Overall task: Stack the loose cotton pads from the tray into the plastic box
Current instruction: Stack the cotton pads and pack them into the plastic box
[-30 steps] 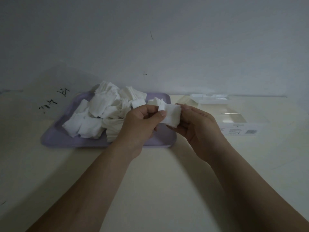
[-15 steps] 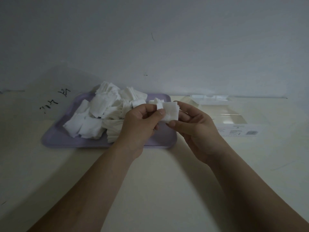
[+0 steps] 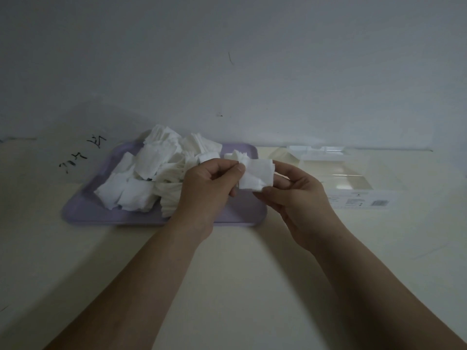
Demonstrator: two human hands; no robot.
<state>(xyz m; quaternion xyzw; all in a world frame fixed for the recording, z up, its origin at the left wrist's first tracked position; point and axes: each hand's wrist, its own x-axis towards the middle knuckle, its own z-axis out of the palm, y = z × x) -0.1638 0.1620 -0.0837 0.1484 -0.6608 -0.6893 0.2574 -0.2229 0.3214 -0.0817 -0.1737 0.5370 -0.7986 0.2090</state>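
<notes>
Step, prob: evening up pad bundle (image 3: 257,176). L hand (image 3: 206,184) fingers pinched its left edge, R hand (image 3: 299,198) fingers clamped lower right. Loose pads (image 3: 149,173) sat on tray (image 3: 235,218) left of fingers; plastic box (image 3: 353,195) right. Next: carry right, lay flat.

One head-worn wide-angle view, facing forward and down. Wall (image 3: 227,59) fills upper half, table (image 3: 227,286) lower half. Left hand (image 3: 204,188) and right hand (image 3: 300,198) close, at frame centre.
</notes>
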